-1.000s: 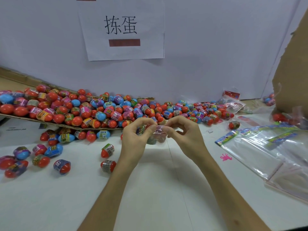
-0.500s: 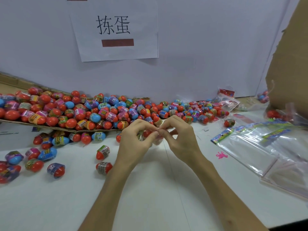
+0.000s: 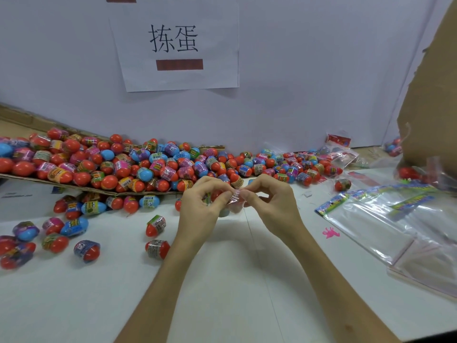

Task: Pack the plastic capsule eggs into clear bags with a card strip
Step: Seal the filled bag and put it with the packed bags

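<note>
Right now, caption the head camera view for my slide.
Left hand and right hand pinch a small egg-filled clear bag; egg pile behind, spare bags right.

Heap of red-and-blue plastic capsule eggs (image 3: 148,167) on brown cardboard sheet (image 3: 81,188), bench (image 3: 222,293) rear L; clear plastic bags w/ card strips (image 3: 371,224) stacked R; small clear bag (image 3: 235,200) btwn left hand (image 3: 200,209), right hand (image 3: 274,206), ctr.

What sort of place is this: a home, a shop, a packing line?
Most likely a hand-packing workstation, not a home. A heap of eggs spills off a cardboard sheet along the wall, a stack of clear bags lies at the right, and a printed sign hangs above.
</note>
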Available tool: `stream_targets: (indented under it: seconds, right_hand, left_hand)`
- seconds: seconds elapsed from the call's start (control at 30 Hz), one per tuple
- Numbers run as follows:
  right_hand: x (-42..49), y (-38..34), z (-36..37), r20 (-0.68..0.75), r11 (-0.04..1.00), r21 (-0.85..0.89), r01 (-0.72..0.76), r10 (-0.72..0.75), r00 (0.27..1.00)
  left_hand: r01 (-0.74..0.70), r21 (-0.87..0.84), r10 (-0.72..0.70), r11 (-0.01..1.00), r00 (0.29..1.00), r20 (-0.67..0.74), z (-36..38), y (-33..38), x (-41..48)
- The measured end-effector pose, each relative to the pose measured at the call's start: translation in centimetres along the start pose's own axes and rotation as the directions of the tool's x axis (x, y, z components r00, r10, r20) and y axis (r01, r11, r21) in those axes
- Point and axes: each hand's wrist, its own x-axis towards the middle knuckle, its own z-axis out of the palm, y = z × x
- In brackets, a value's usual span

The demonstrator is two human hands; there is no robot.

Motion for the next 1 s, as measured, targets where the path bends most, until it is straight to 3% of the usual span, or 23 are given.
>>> stream_targets:
  seconds: [0.2,0.33,0.4,0.47,0.53,0.67,0.77,0.9,1.0]
  right_hand:
    - [0.3,0.4,0.1,-0.007,1.000,0.021,0.002,-0.002,1.000]
    - [0.4,0.5,-0.3,-0.051,0.996,0.078,-0.043,0.048,0.998]
    - [0.6,0.5,-1.0,0.048,0.968,0.205,-0.146,0.139,0.989]
    - [0.7,0.6,-1.3,0.205,0.941,0.226,-0.251,0.205,0.957]
    - [0.7,0.7,-1.0,0.280,0.951,0.136,-0.277,0.231,0.932]
    - [0.7,0.7,-0.5,0.180,0.951,0.143,-0.275,0.248,0.952]
    - [0.8,0.5,-1.0,0.125,0.938,0.157,-0.310,0.292,0.948]
    - [0.6,0.4,-2.7,0.390,0.864,0.249,-0.436,0.323,0.862]
    - [1.2,0.1,-3.9,0.377,0.839,0.275,-0.470,0.355,0.855]
  left_hand:
    - [0.068,-0.051,-0.067,0.996,0.998,0.020,0.1,-0.3,0.1]
    - [0.208,-0.248,-0.208,0.946,0.978,0.026,0.5,-0.3,0.0]
    - [0.250,-0.278,-0.265,0.928,0.964,-0.017,0.6,-0.5,0.0]
    - [0.298,-0.293,-0.337,0.908,0.937,-0.091,0.8,-0.8,0.1]
    - [0.371,-0.351,-0.438,0.860,0.889,-0.133,0.8,-1.0,0.1]
    - [0.480,-0.529,-0.582,0.700,0.812,-0.033,0.6,-1.0,0.4]
    - [0.511,-0.544,-0.593,0.665,0.805,0.032,0.6,-0.9,0.6]
    - [0.499,-0.511,-0.569,0.699,0.822,0.025,0.6,-1.3,0.5]
    - [0.488,-0.503,-0.562,0.714,0.827,0.004,0.5,-1.5,0.6]
